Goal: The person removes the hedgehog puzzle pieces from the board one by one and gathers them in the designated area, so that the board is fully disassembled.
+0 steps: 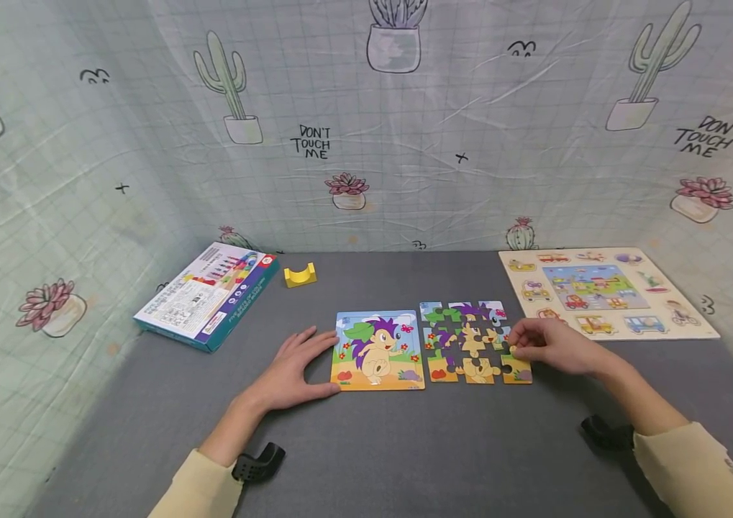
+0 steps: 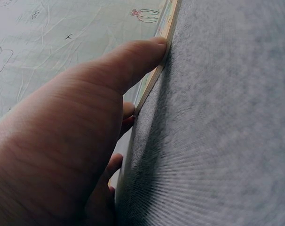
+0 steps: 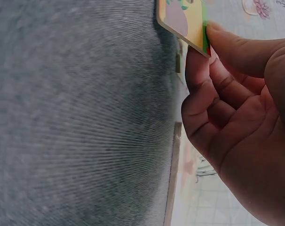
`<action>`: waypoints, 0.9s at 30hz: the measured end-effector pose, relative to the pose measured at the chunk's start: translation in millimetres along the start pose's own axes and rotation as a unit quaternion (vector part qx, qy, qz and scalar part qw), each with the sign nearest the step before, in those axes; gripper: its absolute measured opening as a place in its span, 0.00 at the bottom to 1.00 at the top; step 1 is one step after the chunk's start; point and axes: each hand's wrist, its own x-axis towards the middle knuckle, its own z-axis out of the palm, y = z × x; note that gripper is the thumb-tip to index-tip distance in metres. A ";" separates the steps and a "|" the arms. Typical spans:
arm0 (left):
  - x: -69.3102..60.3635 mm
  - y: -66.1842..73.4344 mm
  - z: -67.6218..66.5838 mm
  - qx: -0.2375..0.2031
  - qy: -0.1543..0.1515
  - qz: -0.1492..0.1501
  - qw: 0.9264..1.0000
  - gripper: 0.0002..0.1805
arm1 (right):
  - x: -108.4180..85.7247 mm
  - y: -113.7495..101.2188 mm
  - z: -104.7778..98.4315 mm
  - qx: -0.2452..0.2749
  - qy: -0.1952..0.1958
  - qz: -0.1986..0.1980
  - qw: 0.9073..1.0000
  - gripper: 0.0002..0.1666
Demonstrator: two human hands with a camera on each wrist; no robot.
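My left hand [image 1: 298,367] rests on the table with fingers spread. Its fingertips touch the left edge of a square hedgehog picture board [image 1: 375,349], and its thumb lies at the lower left corner. Right of that board lies a hedgehog jigsaw in loose pieces [image 1: 472,338], with gaps between them. My right hand [image 1: 557,345] is at the jigsaw's right side, pinching a small puzzle piece between thumb and index finger. In the right wrist view a corner piece [image 3: 180,16] with a purple bush shows at the fingertips; part of the pinched piece is hidden.
A flat puzzle box [image 1: 211,291] lies at the back left, with a yellow arched block [image 1: 300,275] beside it. At the back right lies a wooden vehicle puzzle board [image 1: 690,324]. A printed cloth [image 1: 405,180] hangs behind the grey table [image 1: 405,446].
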 end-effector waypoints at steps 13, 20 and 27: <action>-0.2 1.5 -0.6 -0.001 -0.002 -0.005 1.000 0.46 | 1.7 4.6 10.3 -0.058 0.034 0.002 0.998 0.07; 0.2 2.2 -1.1 -0.005 -0.005 -0.009 1.000 0.46 | 1.7 3.4 12.0 -0.070 0.051 0.005 0.996 0.07; 0.1 1.3 -0.6 -0.007 -0.002 -0.003 1.000 0.45 | -0.2 2.6 10.0 -0.067 0.068 0.006 0.995 0.06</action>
